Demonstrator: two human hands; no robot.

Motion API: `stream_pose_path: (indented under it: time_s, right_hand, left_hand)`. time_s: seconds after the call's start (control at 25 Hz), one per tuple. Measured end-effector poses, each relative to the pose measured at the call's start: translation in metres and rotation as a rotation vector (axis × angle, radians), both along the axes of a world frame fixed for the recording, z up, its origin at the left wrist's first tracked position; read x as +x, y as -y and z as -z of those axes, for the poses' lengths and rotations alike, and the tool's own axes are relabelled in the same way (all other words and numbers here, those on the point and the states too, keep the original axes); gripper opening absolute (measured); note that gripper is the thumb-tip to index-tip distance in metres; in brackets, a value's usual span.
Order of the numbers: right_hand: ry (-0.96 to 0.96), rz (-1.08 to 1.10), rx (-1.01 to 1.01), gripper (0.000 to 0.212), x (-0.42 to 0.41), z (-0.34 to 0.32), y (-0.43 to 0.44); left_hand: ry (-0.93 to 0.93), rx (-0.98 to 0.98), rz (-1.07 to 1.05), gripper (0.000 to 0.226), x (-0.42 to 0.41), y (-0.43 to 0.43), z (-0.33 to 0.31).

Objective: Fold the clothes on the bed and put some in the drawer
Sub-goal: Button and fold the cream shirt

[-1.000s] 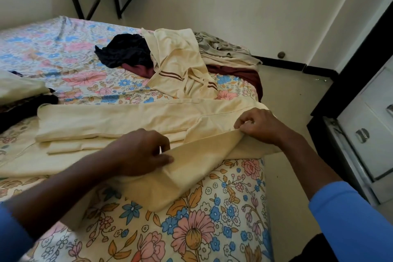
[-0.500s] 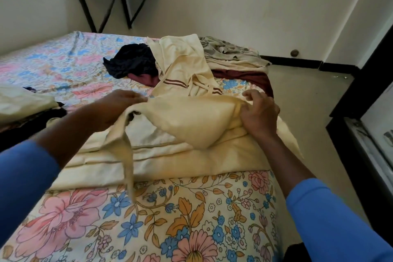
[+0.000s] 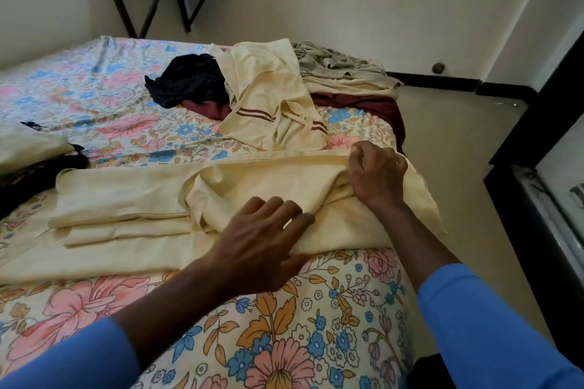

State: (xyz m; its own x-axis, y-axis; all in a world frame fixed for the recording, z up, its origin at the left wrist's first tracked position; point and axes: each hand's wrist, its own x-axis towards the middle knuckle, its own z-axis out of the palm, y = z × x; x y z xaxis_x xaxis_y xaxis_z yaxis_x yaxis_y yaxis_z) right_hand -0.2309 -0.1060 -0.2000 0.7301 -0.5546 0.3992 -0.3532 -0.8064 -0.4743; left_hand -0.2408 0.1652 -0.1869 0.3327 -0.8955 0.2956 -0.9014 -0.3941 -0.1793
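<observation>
While the cream garment (image 3: 126,199) lies half-folded across the near edge of the bed (image 3: 316,309), the right hand (image 3: 377,174) pinches its bunched flap and the left hand (image 3: 259,246) lies spread flat on the cloth. Mid-fold, I'd say; next move probably needs that flap smoothed flat before doubling it over.

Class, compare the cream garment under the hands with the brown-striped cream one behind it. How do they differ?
The near garment lies flat, layered; the striped garment sits crumpled. The near garment looks plain; the striped garment has paired brown bands. The left hand and right hand touch the near garment, not the striped garment. Both are cream.
</observation>
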Motion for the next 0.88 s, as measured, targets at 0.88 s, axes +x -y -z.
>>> stream_pose_path:
  time_s: [0.88]
  right_hand:
    - [-0.406, -0.505, -0.056, 0.057, -0.006, 0.008, -0.101]
  left_hand:
    - [-1.188, -0.660, -0.934, 0.107, 0.016, -0.092, -0.028]
